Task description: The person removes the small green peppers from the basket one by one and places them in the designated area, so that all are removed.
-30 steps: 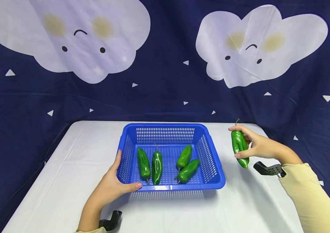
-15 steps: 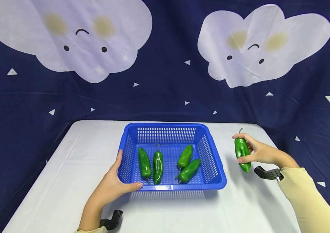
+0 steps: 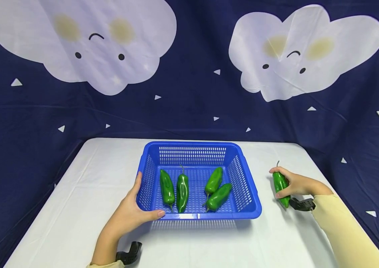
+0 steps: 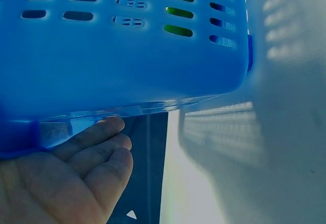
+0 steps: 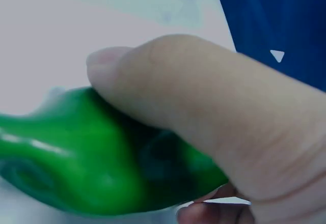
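Note:
A blue plastic basket (image 3: 206, 215) with slotted walls stands mid-table in the head view. Inside lie several green chili peppers (image 3: 182, 193), two at the left and two crossing close together at the right. My left hand (image 3: 127, 216) grips the basket's front left corner, thumb along the front rim and fingers at the left side. In the left wrist view, curved fingers (image 4: 104, 173) show below the basket wall. To the right of the basket, my right hand (image 3: 298, 184) holds another green chili pepper (image 3: 280, 183) low over the table, stem pointing away. Its thumb presses the pepper's side in the right wrist view.
A white cloth covers the table (image 3: 75, 208). Behind it hangs a dark blue curtain (image 3: 196, 104) printed with clouds and small triangles. Black wrist mounts (image 3: 130, 253) sit on both forearms.
My right hand has brought its chili pepper down and nearer to me, closer to the tabletop. The left hand keeps its grip on the basket, which stays in place.

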Tool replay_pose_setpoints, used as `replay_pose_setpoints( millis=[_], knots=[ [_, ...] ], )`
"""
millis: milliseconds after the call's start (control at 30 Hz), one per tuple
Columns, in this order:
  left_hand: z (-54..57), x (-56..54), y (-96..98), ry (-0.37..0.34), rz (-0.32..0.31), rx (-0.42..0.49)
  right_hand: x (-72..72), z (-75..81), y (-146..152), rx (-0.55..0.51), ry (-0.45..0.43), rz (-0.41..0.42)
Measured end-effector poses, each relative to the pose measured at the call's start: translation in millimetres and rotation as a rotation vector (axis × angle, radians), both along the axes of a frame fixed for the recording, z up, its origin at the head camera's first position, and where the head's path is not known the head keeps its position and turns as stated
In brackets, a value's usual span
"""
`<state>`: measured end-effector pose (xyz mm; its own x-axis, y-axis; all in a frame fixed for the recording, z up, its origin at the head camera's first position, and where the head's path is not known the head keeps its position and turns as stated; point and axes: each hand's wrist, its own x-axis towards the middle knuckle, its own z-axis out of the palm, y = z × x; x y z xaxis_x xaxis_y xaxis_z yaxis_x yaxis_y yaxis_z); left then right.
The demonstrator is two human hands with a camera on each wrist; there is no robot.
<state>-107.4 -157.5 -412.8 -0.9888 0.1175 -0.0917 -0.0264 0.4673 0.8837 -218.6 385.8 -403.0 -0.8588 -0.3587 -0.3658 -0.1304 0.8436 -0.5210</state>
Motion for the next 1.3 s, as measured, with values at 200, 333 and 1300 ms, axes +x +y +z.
replay_pose_setpoints(
  millis=[200, 333, 1300],
  knots=[
    [-0.6, 0.2, 0.5, 0.003, 0.002, 0.000, -0.6, -6.2, 2, 0.026, -0.037, -0.016],
    [-0.6, 0.3, 0.5, 0.004, 0.003, 0.001, -0.7, -9.8, 4, 0.032, -0.055, -0.024],
    [0.6, 0.7, 0.7, -0.009, 0.006, -0.003, 4.9, 10.1, 0, 0.260, 0.229, -0.026]
  ],
)
